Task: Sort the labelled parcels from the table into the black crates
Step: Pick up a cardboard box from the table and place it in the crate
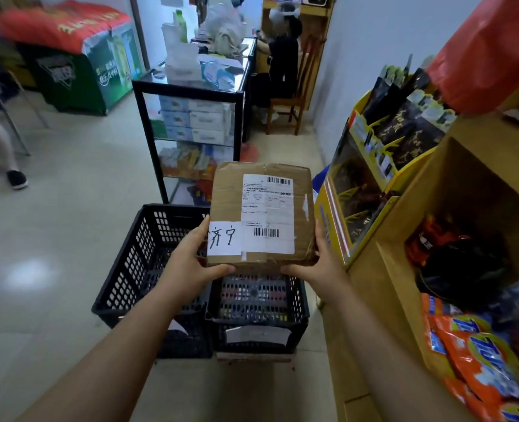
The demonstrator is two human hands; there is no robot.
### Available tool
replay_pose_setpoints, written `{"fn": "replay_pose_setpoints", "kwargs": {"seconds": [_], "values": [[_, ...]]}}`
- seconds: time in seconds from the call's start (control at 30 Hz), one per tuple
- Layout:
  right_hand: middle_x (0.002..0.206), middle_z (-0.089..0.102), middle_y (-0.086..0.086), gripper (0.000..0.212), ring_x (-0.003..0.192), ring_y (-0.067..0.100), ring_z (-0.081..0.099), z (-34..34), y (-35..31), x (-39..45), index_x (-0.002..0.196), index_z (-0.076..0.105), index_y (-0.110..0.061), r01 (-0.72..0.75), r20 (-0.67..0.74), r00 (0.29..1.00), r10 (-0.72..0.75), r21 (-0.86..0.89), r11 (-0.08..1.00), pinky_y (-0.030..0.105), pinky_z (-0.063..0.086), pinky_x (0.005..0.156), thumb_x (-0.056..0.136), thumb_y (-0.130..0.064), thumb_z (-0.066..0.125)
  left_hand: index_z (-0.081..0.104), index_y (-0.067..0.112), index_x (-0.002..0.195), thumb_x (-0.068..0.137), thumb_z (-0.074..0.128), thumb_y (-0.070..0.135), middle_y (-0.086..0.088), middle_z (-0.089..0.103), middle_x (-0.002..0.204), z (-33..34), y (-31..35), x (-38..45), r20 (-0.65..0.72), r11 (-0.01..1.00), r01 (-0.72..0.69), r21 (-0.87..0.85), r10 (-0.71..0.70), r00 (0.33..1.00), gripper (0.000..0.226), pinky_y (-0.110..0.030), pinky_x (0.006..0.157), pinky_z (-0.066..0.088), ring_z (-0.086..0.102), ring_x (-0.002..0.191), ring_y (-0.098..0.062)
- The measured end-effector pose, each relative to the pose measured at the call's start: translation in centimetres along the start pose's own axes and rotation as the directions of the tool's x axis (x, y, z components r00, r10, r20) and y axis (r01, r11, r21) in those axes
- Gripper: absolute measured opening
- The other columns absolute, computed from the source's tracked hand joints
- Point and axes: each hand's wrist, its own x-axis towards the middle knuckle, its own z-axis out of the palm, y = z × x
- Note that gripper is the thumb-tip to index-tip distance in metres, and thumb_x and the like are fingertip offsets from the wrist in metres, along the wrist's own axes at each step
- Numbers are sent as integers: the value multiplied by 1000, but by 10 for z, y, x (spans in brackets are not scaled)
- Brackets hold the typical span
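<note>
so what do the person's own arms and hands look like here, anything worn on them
Both arms are bare from the bottom edge of the frame up to the wrists, with no sleeves in view. The left hand and right hand have no gloves, and no watch, bracelet or ring shows on either. The nails that show are short and unpainted. No markings show on the forearms.

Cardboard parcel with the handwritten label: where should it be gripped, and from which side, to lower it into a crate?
Grip the cardboard parcel at its two near corners, one hand per side, as the left hand and right hand hold it now. It is flat and wide, held level above the black crates, so a two-sided grip should keep it level and leave its labels in view.
</note>
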Motion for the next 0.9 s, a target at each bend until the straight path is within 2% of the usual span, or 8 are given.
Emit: {"fn": "replay_pose_setpoints", "kwargs": {"seconds": [0.1,0.2,0.3,0.37,0.5,0.6,0.8,0.9], "values": [[142,43,-25,135,128,6,45,-12,20,31,155,-4,-48,-23,33,999,22,24,999,31,42,108,61,-44,92,22,45,148,67,87,20,18,48,139,21,-8,27,2,999,40,12,-40,999,107,-6,87,41,47,123,0],[125,31,-50,133,130,5,43,-15,39,56,153,-4,-53,-20,68,998,18,30,999,37,41,112,64,-37,93,23,54,144,69,86,20,32,50,127,36,-19,45,21,998,55,33,-55,998,104,-2,82,42,49,115,8],[141,38,-31,130,135,9,42,-11,56,75,153,-2,-55,-36,97,995,32,44,998,39,39,113,64,-41,91,24,60,139,69,86,17,44,49,118,44,-31,59,47,995,96,30,-98,994,104,-1,80,43,48,110,18],[134,39,-32,128,128,4,43,-4,69,87,154,0,-53,-86,111,991,80,43,995,31,39,110,65,-41,91,27,47,147,69,86,14,44,51,116,48,-45,70,64,989,144,36,-146,987,103,-2,80,44,49,109,19],[114,32,-49,129,108,-12,45,15,94,117,156,3,-49,-164,113,981,160,26,986,2,37,82,63,-42,92,28,40,149,69,86,17,38,52,123,54,-80,95,91,976,213,53,-217,972,102,-8,87,45,47,115,15],[123,40,-36,129,119,-1,45,30,112,137,156,4,-48,-232,130,965,227,26,972,9,38,89,63,-42,93,26,35,151,70,86,19,18,46,140,59,-108,117,126,967,246,64,-253,959,103,-29,102,43,42,127,-1],[139,36,-24,126,125,2,37,59,142,179,157,7,-46,-327,137,934,329,-38,944,26,35,106,64,-44,92,31,39,147,69,87,26,23,45,122,72,-174,154,179,956,268,117,-286,941,97,-21,96,37,42,115,3],[144,37,-21,126,125,1,37,75,160,195,156,5,-48,-366,141,919,369,-47,930,27,36,105,63,-48,91,33,43,144,69,86,27,15,48,131,79,-204,170,219,951,287,117,-307,926,94,-31,100,40,45,121,-7]]}}
